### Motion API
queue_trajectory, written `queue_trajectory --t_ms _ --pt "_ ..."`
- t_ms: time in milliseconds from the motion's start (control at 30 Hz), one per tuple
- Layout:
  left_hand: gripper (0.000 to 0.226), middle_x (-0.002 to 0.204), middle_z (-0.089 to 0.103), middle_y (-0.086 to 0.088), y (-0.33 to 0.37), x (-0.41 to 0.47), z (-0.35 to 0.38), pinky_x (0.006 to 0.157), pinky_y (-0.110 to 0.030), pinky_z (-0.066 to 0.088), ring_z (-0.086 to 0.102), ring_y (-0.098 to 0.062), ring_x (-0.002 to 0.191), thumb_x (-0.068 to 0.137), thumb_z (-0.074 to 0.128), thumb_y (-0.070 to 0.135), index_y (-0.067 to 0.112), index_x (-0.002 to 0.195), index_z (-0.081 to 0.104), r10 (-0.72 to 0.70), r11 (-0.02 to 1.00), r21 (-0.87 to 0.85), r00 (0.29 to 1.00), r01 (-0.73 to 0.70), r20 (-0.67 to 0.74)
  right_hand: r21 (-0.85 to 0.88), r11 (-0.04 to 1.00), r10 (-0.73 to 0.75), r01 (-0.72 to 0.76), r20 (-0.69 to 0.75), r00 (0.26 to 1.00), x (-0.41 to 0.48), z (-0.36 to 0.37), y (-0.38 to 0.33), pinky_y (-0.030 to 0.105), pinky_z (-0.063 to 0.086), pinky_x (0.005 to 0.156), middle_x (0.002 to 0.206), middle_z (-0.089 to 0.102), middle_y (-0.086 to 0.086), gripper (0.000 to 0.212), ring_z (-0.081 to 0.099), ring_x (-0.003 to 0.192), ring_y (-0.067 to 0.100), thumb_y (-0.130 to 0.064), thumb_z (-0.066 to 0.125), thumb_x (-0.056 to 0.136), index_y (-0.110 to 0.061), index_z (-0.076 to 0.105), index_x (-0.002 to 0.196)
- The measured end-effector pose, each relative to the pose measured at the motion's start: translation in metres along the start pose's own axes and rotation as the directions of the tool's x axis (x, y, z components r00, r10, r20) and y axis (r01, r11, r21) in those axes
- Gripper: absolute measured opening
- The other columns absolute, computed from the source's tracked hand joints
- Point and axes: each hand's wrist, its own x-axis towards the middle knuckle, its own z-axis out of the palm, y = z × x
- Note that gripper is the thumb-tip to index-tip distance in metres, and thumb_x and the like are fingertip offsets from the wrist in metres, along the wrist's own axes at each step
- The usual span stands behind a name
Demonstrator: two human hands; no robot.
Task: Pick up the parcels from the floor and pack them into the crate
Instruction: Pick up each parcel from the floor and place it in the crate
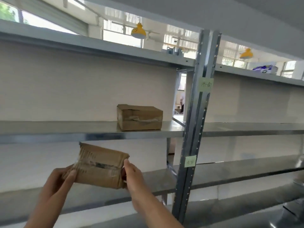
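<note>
Now, boxy brown cardboard twice over, bound in crinkled clear tape. Clasped by left hand (pixel 65 179) at one end, first parcel (pixel 100 168) in mid-air, pinched by right hand (pixel 132 176) at the other; further right, second parcel (pixel 139 118) flat on metal shelf (pixel 173 127).

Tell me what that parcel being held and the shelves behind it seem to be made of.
Held parcel: brown cardboard, matte and creased, with glossy clear tape wrinkled along its seam. Shelves: probably sheet steel, maybe galvanised; grey with a dull sheen and soft reflections. Upright post: the same grey metal by its look, with punched holes along it.
</note>
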Motion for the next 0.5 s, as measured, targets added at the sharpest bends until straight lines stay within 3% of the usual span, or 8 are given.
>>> queue_trajectory --t_ms 100,200,333,433,500 --pt "0.009 0.090 0.066 0.001 -0.004 -0.005 -0.059 0.074 -0.011 0.046 0.060 0.002 0.080 0.096 0.053 0.016 0.010 0.095 0.059 -0.018 1.000 0.012 0.999 0.019 -0.030 0.043 0.999 0.026 -0.031 0.112 0.993 0.016 0.059 0.006 0.034 0.050 0.099 0.111 0.069 0.002 0.044 0.065 0.104 0.016 -0.055 0.035 0.099 -0.022 0.061 0.107" --pt "0.007 0.105 0.068 0.009 -0.025 -0.008 -0.116 0.078 -0.017 0.045 0.062 -0.001 0.092 0.096 0.053 0.017 0.011 0.096 0.056 -0.037 0.997 0.071 0.996 0.043 -0.079 0.085 0.996 -0.010 -0.006 0.190 0.982 0.031 0.117 0.010 0.031 0.054 0.088 0.105 0.071 0.007 0.044 0.068 0.098 0.019 -0.053 0.038 0.099 -0.018 0.062 0.103" --pt "0.003 0.121 0.065 0.001 -0.049 -0.015 -0.187 0.083 -0.013 0.047 0.063 -0.005 0.104 0.095 0.053 0.003 0.006 0.095 0.054 -0.007 0.987 0.156 0.979 0.039 -0.203 0.126 0.992 -0.027 -0.019 0.349 0.937 0.048 0.195 0.019 0.029 0.055 0.079 0.082 0.074 0.002 0.032 0.069 0.085 0.017 -0.041 0.045 0.101 -0.017 0.065 0.101" --pt "0.024 0.135 0.054 0.005 -0.062 -0.018 -0.241 0.096 -0.017 0.047 0.057 -0.005 0.118 0.093 0.057 0.002 0.025 0.101 0.060 0.028 0.948 0.307 0.942 0.080 -0.333 0.127 0.989 0.000 -0.071 0.487 0.873 0.065 0.250 0.033 0.033 0.055 0.091 0.097 0.075 0.006 0.028 0.070 0.096 0.019 -0.026 0.050 0.099 -0.009 0.065 0.114" --pt "0.025 0.132 0.049 0.004 -0.071 -0.017 -0.275 0.098 -0.022 0.048 0.057 -0.004 0.113 0.091 0.060 0.002 0.026 0.096 0.062 0.032 0.912 0.384 0.907 0.145 -0.419 0.108 0.992 -0.002 -0.071 0.565 0.825 0.080 0.286 0.042 0.034 0.055 0.094 0.110 0.073 0.009 0.027 0.068 0.105 0.021 -0.016 0.049 0.097 -0.005 0.062 0.117"
